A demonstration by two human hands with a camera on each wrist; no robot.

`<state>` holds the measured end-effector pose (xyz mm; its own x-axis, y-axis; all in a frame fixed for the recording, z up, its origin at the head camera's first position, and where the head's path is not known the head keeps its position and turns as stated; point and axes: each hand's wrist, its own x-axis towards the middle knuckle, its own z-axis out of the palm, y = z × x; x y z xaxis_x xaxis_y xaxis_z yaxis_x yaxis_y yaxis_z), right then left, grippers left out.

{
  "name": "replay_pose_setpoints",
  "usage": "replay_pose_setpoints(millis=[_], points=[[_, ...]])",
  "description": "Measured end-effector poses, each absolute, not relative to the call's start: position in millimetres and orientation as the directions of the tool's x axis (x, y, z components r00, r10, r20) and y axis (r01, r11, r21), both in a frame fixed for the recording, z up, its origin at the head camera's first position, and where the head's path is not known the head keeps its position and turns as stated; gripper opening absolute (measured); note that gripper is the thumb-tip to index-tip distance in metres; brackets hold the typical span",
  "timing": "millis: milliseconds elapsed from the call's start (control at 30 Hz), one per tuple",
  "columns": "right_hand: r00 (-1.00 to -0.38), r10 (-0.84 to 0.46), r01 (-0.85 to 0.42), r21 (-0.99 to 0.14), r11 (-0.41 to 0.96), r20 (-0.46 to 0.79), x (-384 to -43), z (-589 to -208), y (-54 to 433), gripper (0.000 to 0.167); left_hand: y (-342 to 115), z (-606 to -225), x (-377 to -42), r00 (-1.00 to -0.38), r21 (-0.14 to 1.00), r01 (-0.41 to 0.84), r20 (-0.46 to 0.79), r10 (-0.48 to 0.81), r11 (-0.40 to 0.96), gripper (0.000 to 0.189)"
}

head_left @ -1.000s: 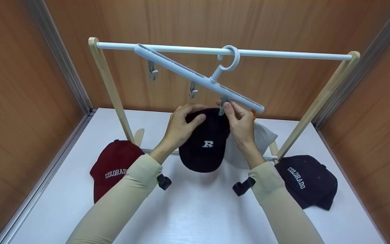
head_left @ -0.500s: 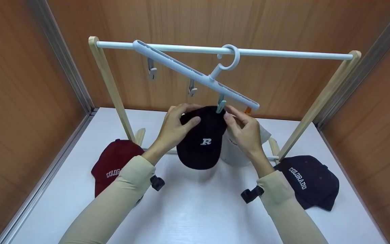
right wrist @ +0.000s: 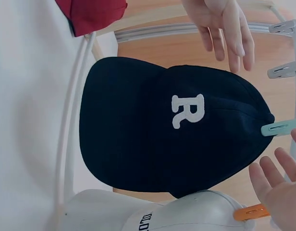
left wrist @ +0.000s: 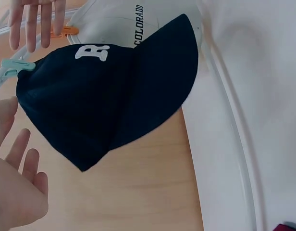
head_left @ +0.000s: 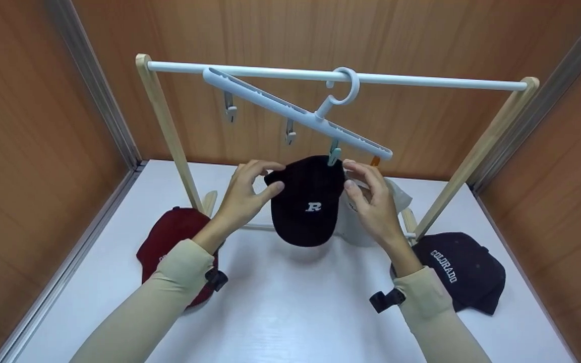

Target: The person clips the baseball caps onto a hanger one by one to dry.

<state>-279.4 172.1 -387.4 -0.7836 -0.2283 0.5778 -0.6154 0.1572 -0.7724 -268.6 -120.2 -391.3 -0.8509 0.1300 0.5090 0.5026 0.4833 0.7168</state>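
Note:
A black cap with a white R hangs brim down from a teal clip on a pale blue hanger. My left hand is at the cap's left side, fingers loosely bent and apart from it in the right wrist view. On the other side my right hand lies close to the cap's edge, its fingers spread and holding nothing. Behind that hand hangs a white cap, gripped by an orange clip; in the head view it is partly hidden.
The hanger tilts down to the right on a rack's white rod. Two grey clips, one at the hanger's left end, hold nothing. A red cap lies left on the white table, a navy cap right.
Both hands have come off the black cap and moved apart, left hand leftward, right hand to the right. The teal clip, pinched by the right hand a second ago, now holds the cap alone.

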Motion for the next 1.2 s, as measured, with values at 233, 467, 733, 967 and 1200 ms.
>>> replay_pose_setpoints(millis=[233,467,733,967,1200], points=[[-0.773,-0.236,-0.629,-0.759,0.167,0.589,-274,-393,177,0.032,-146,-396,-260,-0.868,0.711,0.465,0.483,0.115,0.528,0.034],[-0.766,-0.271,-0.634,-0.753,0.173,0.583,-267,-396,180,0.032,-174,-400,-248,-0.880,0.712,0.431,0.468,0.084,0.555,0.036],[-0.769,-0.288,-0.627,-0.761,0.164,0.571,-262,-405,183,0.034,-207,-406,-233,-0.893,0.731,0.386,0.450,0.028,0.563,0.034],[-0.768,-0.310,-0.621,-0.770,0.149,0.560,-257,-407,184,0.038,-232,-414,-222,-0.891,0.712,0.341,0.452,-0.029,0.613,0.034],[-0.770,-0.343,-0.608,-0.781,0.143,0.537,-252,-410,184,0.039,-253,-424,-214,-0.903,0.709,0.296,0.426,-0.054,0.640,0.036]])
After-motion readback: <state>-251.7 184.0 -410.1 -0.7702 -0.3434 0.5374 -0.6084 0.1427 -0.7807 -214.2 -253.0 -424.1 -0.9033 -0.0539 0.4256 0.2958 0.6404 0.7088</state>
